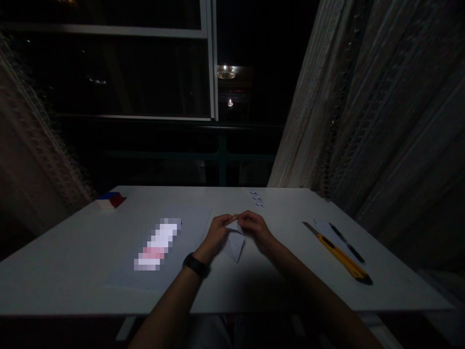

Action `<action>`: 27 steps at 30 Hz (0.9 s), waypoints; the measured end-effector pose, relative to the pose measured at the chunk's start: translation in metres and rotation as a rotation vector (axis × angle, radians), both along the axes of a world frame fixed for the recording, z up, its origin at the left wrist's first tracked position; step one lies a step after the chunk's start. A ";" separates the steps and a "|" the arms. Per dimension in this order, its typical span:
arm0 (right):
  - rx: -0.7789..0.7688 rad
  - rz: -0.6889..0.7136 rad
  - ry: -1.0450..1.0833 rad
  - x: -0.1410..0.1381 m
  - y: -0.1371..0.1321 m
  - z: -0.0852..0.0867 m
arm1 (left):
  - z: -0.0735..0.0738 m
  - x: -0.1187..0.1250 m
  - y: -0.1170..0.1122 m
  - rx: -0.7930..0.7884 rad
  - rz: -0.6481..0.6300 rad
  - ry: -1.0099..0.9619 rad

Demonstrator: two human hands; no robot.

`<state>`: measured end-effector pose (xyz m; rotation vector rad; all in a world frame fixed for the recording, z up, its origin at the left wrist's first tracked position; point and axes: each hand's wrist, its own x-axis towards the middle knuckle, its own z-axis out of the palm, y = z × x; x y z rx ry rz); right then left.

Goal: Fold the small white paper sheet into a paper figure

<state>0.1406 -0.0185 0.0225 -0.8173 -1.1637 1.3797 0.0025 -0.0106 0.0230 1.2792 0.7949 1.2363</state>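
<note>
Between my hands, above the middle of the white table [283,286], is a folded piece of white paper [236,242] with a pointed lower end and visible creases. My left hand [217,232], with a dark band on its wrist, grips the paper's left side. On the upper right, the fingers of my right hand [257,229] are closed on the same paper. Both sets of fingertips meet at its top edge, where they partly hide it. The dim light leaves the finer folds unclear.
Left of my hands, a blurred-out bright rectangle [158,245] lies on a large pale sheet [196,232]. A yellow utility knife [339,254] with its blade out and a black pen [347,242] lie at right. A blue, white and red block [111,199] sits far left. Curtains [308,97] flank the window.
</note>
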 end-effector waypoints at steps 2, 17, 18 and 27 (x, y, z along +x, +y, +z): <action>0.006 0.009 0.003 -0.001 -0.001 0.000 | -0.002 0.000 0.001 0.008 0.000 -0.003; 0.073 0.006 -0.074 0.000 0.000 0.001 | -0.005 0.001 0.004 -0.018 0.019 0.006; 0.081 0.000 -0.081 0.001 0.000 0.001 | -0.005 0.001 0.004 -0.014 0.018 0.007; 0.077 -0.023 -0.082 0.002 0.003 -0.002 | 0.000 0.000 0.001 -0.040 0.008 0.035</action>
